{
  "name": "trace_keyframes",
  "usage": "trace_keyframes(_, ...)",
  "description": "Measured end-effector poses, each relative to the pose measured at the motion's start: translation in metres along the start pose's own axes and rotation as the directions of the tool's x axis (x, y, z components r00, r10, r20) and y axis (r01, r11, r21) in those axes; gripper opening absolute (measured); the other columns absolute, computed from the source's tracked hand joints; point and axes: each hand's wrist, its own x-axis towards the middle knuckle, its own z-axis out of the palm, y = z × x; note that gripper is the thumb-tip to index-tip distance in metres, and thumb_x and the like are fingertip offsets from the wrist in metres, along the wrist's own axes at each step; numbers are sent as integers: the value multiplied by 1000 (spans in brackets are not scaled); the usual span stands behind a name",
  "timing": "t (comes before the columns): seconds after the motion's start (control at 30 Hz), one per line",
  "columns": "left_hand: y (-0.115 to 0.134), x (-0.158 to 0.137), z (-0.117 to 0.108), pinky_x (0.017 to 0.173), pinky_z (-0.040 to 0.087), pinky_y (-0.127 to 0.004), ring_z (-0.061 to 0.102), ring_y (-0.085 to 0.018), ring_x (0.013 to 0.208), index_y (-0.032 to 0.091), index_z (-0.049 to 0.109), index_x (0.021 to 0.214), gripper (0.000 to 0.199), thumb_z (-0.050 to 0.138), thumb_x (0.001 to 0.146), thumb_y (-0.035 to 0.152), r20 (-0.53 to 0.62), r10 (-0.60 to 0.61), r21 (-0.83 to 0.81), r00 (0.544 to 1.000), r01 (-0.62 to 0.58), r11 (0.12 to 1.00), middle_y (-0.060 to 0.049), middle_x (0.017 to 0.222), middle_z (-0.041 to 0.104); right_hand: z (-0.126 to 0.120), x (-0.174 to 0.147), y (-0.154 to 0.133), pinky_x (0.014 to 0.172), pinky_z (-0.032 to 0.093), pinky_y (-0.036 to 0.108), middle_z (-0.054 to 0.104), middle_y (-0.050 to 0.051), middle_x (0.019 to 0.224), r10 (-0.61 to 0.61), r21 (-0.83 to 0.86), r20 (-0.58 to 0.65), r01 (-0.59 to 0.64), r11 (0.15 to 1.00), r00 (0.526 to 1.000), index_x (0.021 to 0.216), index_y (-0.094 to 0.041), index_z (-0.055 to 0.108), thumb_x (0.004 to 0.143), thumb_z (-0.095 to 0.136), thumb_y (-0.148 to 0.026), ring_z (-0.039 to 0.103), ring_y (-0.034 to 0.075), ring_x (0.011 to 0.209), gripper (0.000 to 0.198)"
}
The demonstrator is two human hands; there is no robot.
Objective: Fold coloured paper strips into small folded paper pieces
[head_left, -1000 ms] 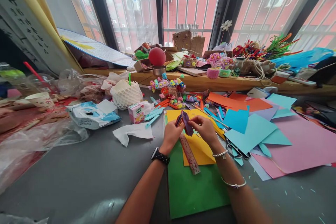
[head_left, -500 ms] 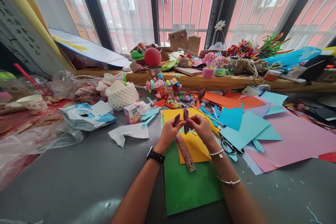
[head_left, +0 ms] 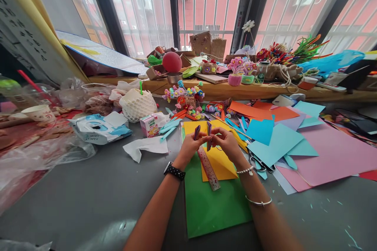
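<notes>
My left hand (head_left: 191,147) is closed, with a small dark purple piece of folded paper (head_left: 197,132) standing up from its fingers. Its fingertips also reach a second upright dark purple fold (head_left: 209,134), which my right hand (head_left: 225,141) pinches from the other side. Whether the two folds belong to one piece is hidden by the fingers. Below the hands lie yellow paper (head_left: 224,166), a patterned ruler (head_left: 209,170) and a green sheet (head_left: 216,211). To the right of my right hand are the scissors (head_left: 259,164), partly under light blue paper (head_left: 278,145).
Pink paper (head_left: 338,153) and orange paper (head_left: 250,110) spread to the right. At the left are a wet-wipe pack (head_left: 98,131), a white tissue (head_left: 144,147), a small pink box (head_left: 149,125) and a paper cup (head_left: 38,113). Craft flowers (head_left: 182,94) stand behind the hands.
The folds have turned slightly in my fingers, showing paler edges. Both hands remain in nearly the same place, and the whole view has shifted a little.
</notes>
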Motion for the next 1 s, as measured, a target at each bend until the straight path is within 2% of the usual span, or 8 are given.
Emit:
trace_keyframes(0.17,-2,0,-2,40,17,-21,24,-3,38,11,65,74,36,63,57,43,29,-33,7,999,33,999,8,39,31,-2,-1,-2,51,46,26,58,-1,54,-1,-1,23,1,1000,1000,80,-17,53,65,59,-40,59,13,51,29)
trace_keyframes(0.33,-3,1,-4,40,14,-20,20,-2,38,11,63,77,38,60,60,45,91,-43,-32,995,46,998,9,39,28,-5,-1,-4,53,47,26,61,1,59,8,4,33,-9,1000,999,80,-16,56,68,56,-40,59,13,54,27)
trace_keyframes(0.47,-3,0,-3,40,12,-21,19,-2,37,11,62,73,35,61,59,43,111,-60,-50,992,66,997,10,39,26,-4,-2,-2,52,47,26,59,1,57,-27,-14,-12,27,1000,1000,73,-15,56,69,55,-40,57,13,52,25)
trace_keyframes(0.7,-4,1,-1,39,11,-21,18,-2,36,11,58,62,33,65,55,42,70,-68,-88,995,74,993,10,38,25,4,-3,-2,49,42,22,52,2,65,-174,-161,-102,157,974,979,64,-16,54,71,53,-36,50,11,55,21)
trace_keyframes(0.83,-4,1,-2,39,10,-21,17,-2,36,11,58,64,35,64,55,45,100,-75,-105,992,85,991,10,39,22,4,-4,-2,49,38,22,49,1,66,-211,-226,-126,179,958,969,61,-16,51,72,53,-33,47,10,57,20)
trace_keyframes(1.0,-5,0,-3,39,9,-21,16,-2,36,11,58,68,36,62,58,45,154,-74,-125,985,94,988,10,40,21,1,-4,-1,49,36,21,50,1,66,-204,-199,-117,178,964,972,63,-16,51,71,55,-33,46,10,58,19)
